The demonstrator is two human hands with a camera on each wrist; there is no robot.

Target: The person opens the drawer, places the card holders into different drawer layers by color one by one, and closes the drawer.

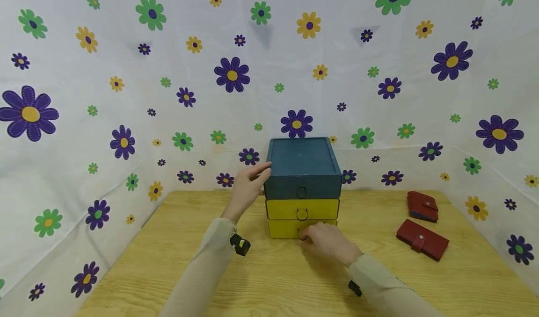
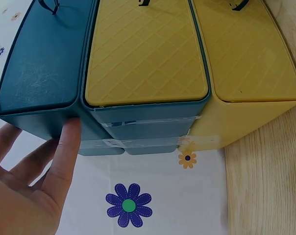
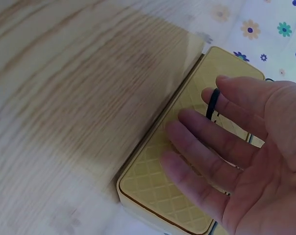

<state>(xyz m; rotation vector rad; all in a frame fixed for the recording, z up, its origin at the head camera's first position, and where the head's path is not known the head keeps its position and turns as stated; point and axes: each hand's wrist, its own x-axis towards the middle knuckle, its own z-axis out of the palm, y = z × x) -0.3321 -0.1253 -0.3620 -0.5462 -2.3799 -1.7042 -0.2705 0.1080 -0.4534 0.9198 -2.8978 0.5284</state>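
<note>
A small three-drawer chest [image 1: 301,155] stands on the table, with a blue top drawer [image 1: 280,186] above a yellow middle drawer [image 1: 280,209] and a yellow bottom drawer [image 1: 281,229]. Each front carries a dark loop handle. My left hand [image 1: 245,188] rests against the chest's upper left side, its fingers touching the blue casing [image 2: 40,120]. Low at the front, my right hand [image 1: 328,242] pinches the bottom drawer's black loop handle [image 3: 213,104] between thumb and index finger. The other fingers extend in front of the quilted yellow face. All three drawers look closed.
On the wooden table [image 1: 168,265], right of the chest, lie a small dark red wallet [image 1: 423,207] and a longer red wallet [image 1: 423,239], both with strap clasps. A white flower-print cloth [image 1: 269,106] hangs behind the table and along both sides.
</note>
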